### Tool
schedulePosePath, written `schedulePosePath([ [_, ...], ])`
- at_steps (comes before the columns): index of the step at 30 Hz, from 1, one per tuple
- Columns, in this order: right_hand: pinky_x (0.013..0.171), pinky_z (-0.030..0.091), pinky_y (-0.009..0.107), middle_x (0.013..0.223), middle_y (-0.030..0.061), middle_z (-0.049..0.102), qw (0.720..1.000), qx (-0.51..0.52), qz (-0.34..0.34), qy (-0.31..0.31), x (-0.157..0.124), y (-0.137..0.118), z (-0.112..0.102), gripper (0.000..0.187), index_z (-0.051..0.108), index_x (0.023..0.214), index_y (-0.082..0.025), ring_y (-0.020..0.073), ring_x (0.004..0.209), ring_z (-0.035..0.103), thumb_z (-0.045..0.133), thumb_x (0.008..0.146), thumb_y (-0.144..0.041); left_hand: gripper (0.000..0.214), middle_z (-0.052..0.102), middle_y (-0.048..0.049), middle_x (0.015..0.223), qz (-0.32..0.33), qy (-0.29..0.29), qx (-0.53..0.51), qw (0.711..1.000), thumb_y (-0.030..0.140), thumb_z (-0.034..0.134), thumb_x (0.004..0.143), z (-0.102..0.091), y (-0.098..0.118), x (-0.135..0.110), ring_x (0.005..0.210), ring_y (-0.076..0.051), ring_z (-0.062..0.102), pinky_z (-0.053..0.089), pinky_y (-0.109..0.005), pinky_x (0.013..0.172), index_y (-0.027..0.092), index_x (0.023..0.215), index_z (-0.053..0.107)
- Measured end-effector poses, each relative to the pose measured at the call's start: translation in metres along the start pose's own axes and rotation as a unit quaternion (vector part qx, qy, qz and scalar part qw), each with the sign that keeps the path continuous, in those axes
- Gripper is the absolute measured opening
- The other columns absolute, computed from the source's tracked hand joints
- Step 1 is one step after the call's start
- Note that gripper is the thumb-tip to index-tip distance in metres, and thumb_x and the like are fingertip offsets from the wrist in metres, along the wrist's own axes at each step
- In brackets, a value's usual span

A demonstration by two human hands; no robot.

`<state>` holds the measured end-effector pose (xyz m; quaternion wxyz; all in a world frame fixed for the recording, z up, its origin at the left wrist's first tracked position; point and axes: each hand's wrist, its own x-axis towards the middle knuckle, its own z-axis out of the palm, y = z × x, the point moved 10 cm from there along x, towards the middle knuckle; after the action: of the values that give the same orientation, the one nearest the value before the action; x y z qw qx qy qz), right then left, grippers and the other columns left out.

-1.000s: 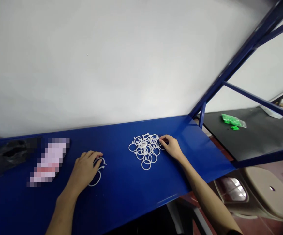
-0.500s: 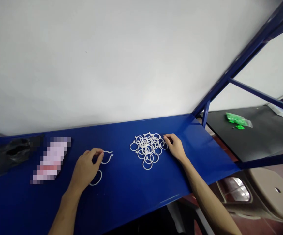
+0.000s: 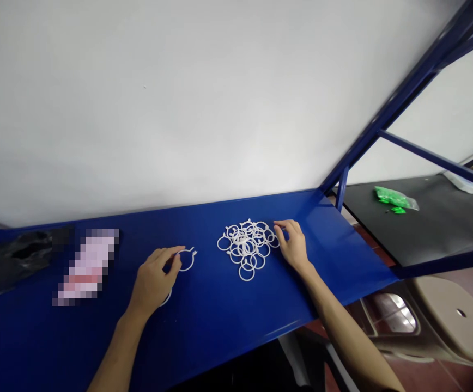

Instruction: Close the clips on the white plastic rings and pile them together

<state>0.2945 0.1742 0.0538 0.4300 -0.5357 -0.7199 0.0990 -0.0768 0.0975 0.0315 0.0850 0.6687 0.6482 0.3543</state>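
A heap of several white plastic rings [image 3: 247, 245] lies on the blue shelf [image 3: 220, 310]. My right hand [image 3: 292, 243] rests at the heap's right edge, its fingertips pinching at the outer rings. My left hand [image 3: 155, 279] is left of the heap, thumb and fingers closed on a single white ring [image 3: 186, 259] with small tabs. A second loose ring [image 3: 166, 298] lies on the shelf, mostly hidden under my left hand.
A blurred pink-and-white packet [image 3: 87, 267] and a black bag [image 3: 13, 256] lie at the shelf's left. A blue frame post [image 3: 387, 109] rises at the right. Beyond it a black table [image 3: 432, 228] bears a green bag [image 3: 394, 197]. A beige stool [image 3: 453, 321] stands below.
My left hand has slid the single ring to the right, toward the heap, leaving the second ring behind under my palm. My right hand has stayed at the heap's right edge.
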Motion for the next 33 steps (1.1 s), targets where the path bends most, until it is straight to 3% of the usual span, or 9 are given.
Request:
schedulePosePath([
  [3,0.089,0.051,0.041,0.1,0.0088,0.071,0.995,0.02,-0.092,-0.028,-0.009,-0.054,0.014,0.018,0.068,0.106,-0.022,0.0233,0.096,0.062,0.053,0.101,-0.03,0.026,0.072,-0.0006,0.082,0.017,0.022,-0.006,1.0,0.039,0.053,0.094,0.0,0.011,-0.002,0.073,-0.017,0.066,0.051,-0.032,0.081,0.024,0.099,0.072],
  [6,0.088,0.053,0.04,0.102,0.0083,0.071,0.978,0.075,-0.156,-0.117,-0.028,-0.111,0.051,0.017,0.067,0.11,-0.022,0.0225,0.098,0.064,0.053,0.102,-0.028,0.023,0.071,0.0001,0.077,0.009,0.047,-0.013,0.999,0.041,0.056,0.093,-0.003,0.019,-0.005,0.071,-0.017,0.065,0.05,-0.031,0.077,0.023,0.088,0.07],
  [8,0.088,0.053,0.041,0.107,0.0094,0.071,0.964,0.092,-0.176,-0.174,-0.043,-0.141,0.079,0.019,0.065,0.113,-0.021,0.0237,0.099,0.065,0.055,0.101,-0.031,0.023,0.071,0.0006,0.076,-0.007,0.062,-0.03,0.998,0.041,0.057,0.093,-0.004,0.022,-0.007,0.071,-0.016,0.066,0.05,-0.03,0.075,0.023,0.085,0.068],
  [10,0.09,0.053,0.043,0.105,0.0093,0.072,0.962,0.11,-0.141,-0.205,-0.052,-0.155,0.103,0.027,0.061,0.12,-0.02,0.0251,0.098,0.065,0.06,0.098,-0.035,0.022,0.071,0.0011,0.074,-0.023,0.076,-0.062,0.995,0.041,0.057,0.092,-0.006,0.025,-0.009,0.07,-0.015,0.066,0.051,-0.028,0.072,0.023,0.084,0.067],
  [12,0.088,0.054,0.04,0.1,0.0068,0.072,0.96,0.164,-0.073,-0.213,-0.057,-0.156,0.12,0.032,0.056,0.125,-0.02,0.0229,0.095,0.066,0.063,0.096,-0.033,0.023,0.07,0.0015,0.073,-0.034,0.08,-0.097,0.991,0.041,0.057,0.092,-0.005,0.026,-0.011,0.067,-0.014,0.066,0.051,-0.027,0.07,0.022,0.084,0.066],
  [14,0.08,0.056,0.034,0.091,0.0022,0.07,0.95,0.232,-0.006,-0.207,-0.06,-0.151,0.131,0.025,0.054,0.121,-0.021,0.018,0.083,0.068,0.059,0.097,-0.027,0.024,0.07,0.0011,0.074,-0.042,0.074,-0.125,0.988,0.042,0.056,0.092,-0.002,0.028,-0.012,0.067,-0.014,0.065,0.051,-0.027,0.068,0.022,0.084,0.064],
  [19,0.071,0.055,0.028,0.081,-0.0009,0.069,0.937,0.303,0.065,-0.161,-0.059,-0.129,0.13,0.013,0.058,0.109,-0.022,0.0145,0.073,0.067,0.056,0.097,-0.027,0.025,0.069,0.0002,0.075,-0.05,-0.002,-0.167,0.985,0.044,0.055,0.092,0.016,0.031,-0.011,0.071,-0.016,0.066,0.051,-0.028,0.069,0.021,0.087,0.063],
  [25,0.079,0.054,0.034,0.094,0.0054,0.073,0.962,0.242,-0.033,-0.119,-0.057,-0.135,0.108,0.01,0.066,0.099,-0.023,0.0185,0.083,0.066,0.057,0.099,-0.028,0.035,0.069,0.0005,0.074,-0.068,-0.094,-0.19,0.975,0.052,0.05,0.095,0.031,0.032,-0.012,0.066,-0.016,0.063,0.045,-0.025,0.057,0.022,0.082,0.065],
  [33,0.078,0.052,0.036,0.09,0.005,0.072,0.954,0.207,-0.136,-0.167,-0.065,-0.153,0.108,0.022,0.067,0.108,-0.025,0.0194,0.081,0.062,0.046,0.105,-0.027,0.036,0.069,0.0011,0.073,-0.041,-0.137,-0.202,0.969,0.05,0.048,0.096,0.042,0.036,-0.015,0.068,-0.017,0.064,0.048,-0.027,0.069,0.023,0.077,0.062],
])
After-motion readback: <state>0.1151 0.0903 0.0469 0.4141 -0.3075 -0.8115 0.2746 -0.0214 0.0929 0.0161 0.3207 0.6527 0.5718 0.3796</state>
